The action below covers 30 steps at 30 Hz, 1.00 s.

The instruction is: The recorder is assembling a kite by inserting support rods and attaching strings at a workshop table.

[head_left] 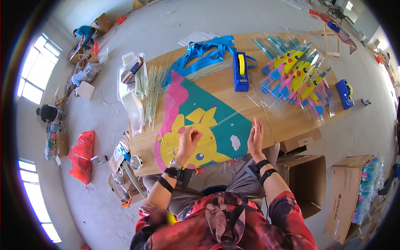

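A triangular kite sail (225,121) lies across the near part of the wooden table, teal and pink with a yellow cartoon figure. Over its middle is my left hand (190,143), fingers curled in; what they hold, if anything, is hidden. My right hand (256,136) is on edge beside the sail's right corner, its fingers stretched out and together. Thin pale sticks (156,83) are spread to the left of the sail. Beyond the sail stands a blue tape dispenser (241,79) with a yellow roll.
Blue ribbon (200,54) is heaped at the table's far side. Packaged kites (296,75) are piled at the right, near a second tape dispenser (345,94). A white basket (127,77) stands left. An open cardboard box (306,181) is below the right edge. Two people work far left.
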Tool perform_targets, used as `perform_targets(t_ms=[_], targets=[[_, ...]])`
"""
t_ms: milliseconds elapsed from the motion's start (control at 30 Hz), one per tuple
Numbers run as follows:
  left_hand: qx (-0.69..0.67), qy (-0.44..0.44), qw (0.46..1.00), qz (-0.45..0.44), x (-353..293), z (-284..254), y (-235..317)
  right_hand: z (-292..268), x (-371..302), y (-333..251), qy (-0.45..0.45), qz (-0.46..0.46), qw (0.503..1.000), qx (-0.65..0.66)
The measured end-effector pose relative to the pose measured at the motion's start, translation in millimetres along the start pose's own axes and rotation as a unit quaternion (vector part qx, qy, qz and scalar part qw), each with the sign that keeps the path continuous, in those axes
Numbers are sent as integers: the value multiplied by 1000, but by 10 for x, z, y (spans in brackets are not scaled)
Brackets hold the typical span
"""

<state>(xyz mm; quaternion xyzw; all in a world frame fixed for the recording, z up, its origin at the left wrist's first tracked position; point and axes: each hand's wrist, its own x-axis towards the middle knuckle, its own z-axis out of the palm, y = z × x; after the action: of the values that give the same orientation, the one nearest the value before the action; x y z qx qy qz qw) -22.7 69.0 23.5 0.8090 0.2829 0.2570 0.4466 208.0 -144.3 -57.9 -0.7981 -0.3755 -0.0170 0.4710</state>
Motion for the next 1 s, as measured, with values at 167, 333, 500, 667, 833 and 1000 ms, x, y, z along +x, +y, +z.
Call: perform_targets(t_ms=[167, 333, 500, 667, 833, 1000], targets=[[23, 2, 998, -63, -433, 304, -77, -68, -91, 19, 42, 21, 999, 18], [48, -1, 998, -38, -388, 498, -64, -47, -102, -14, 47, 48, 998, -4], [79, -30, 996, -34, -280, 512, -57, -26, -85, -79, 45, 64, 997, -6], [76, -38, 996, -34, -220, 582, -83, -26, -81, -84, 38, 58, 997, -35], [73, -48, 995, -39, -170, 595, -55, -16, -76, -64, 43, 43, 997, -55], [81, -52, 995, -27, -136, 582, -63, -13, -73, -82, 36, 41, 996, -72]])
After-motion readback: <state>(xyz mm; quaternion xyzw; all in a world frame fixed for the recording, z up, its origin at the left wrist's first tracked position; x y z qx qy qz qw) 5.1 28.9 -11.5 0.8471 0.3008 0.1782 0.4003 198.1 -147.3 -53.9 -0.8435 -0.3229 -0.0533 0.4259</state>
